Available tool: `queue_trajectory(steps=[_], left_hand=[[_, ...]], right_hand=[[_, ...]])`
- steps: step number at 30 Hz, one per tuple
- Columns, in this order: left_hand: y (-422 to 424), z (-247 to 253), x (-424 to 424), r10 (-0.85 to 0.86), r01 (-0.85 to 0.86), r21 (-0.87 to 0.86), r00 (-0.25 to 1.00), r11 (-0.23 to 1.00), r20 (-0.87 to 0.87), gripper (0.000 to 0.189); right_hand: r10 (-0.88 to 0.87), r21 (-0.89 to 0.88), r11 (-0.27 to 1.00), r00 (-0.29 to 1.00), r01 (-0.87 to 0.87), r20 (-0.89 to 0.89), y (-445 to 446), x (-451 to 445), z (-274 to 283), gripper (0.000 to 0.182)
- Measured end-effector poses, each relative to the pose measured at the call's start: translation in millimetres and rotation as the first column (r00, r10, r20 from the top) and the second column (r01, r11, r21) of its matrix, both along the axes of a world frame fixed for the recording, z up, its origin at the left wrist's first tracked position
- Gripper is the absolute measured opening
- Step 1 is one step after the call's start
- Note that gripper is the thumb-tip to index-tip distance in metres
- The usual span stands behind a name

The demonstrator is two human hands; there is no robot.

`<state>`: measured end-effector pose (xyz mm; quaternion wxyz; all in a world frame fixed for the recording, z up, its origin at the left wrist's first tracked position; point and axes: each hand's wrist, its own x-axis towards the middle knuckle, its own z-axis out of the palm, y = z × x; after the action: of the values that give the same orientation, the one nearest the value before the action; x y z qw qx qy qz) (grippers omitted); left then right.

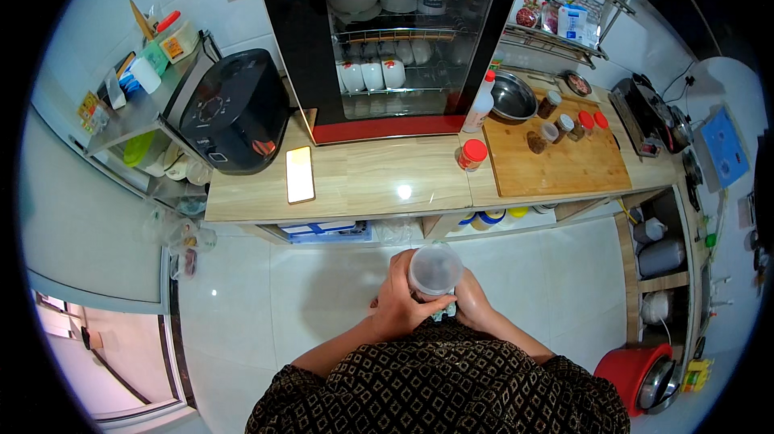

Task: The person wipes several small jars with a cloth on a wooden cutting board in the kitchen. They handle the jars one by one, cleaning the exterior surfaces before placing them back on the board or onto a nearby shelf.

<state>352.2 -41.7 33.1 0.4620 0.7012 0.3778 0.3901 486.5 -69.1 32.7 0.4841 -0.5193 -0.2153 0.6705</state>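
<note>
A translucent plastic jar (435,269) is held near my body, in front of the counter edge. My left hand (401,295) is wrapped around its left side, with the thumb across the near side. At the jar's right is my right hand (474,301), its fingers largely hidden behind the jar. A bit of pale green patterned cloth (446,312) shows just below the jar, between the hands; which hand holds it is not clear. On the counter stand a red-lidded jar (472,155) and a bamboo cutting board (556,168) with several small spice jars on it.
A lit smartphone (300,174) lies on the counter (387,192) beside a black rice cooker (237,110). The dish cabinet (387,133) stands at the back. Right of it are a white bottle (479,108) and a metal bowl (514,97). A red bucket (623,373) is at the lower right.
</note>
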Motion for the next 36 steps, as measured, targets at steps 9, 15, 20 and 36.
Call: queue_trajectory(steps=[9,15,20,36], left_hand=[[4,-3,5,0.099,-0.098,-0.012,0.990,0.995,0.099,0.078],[5,-5,6,0.131,-0.123,-0.064,0.984,0.990,0.124,0.077],[7,3,4,0.156,-0.151,-0.095,0.986,0.984,0.057,0.079],[5,1,-5,-0.074,0.125,-0.147,0.949,0.981,0.307,0.068]], right_hand=[[0.003,0.208,0.978,0.991,-0.030,0.131,3,0,-17,0.048],[0.027,0.299,0.951,0.981,-0.085,0.191,3,-2,-16,0.048],[0.044,0.302,0.943,0.953,-0.139,0.301,1,-2,-22,0.048],[-0.096,0.369,0.928,0.925,-0.050,0.367,-2,-9,-8,0.039]])
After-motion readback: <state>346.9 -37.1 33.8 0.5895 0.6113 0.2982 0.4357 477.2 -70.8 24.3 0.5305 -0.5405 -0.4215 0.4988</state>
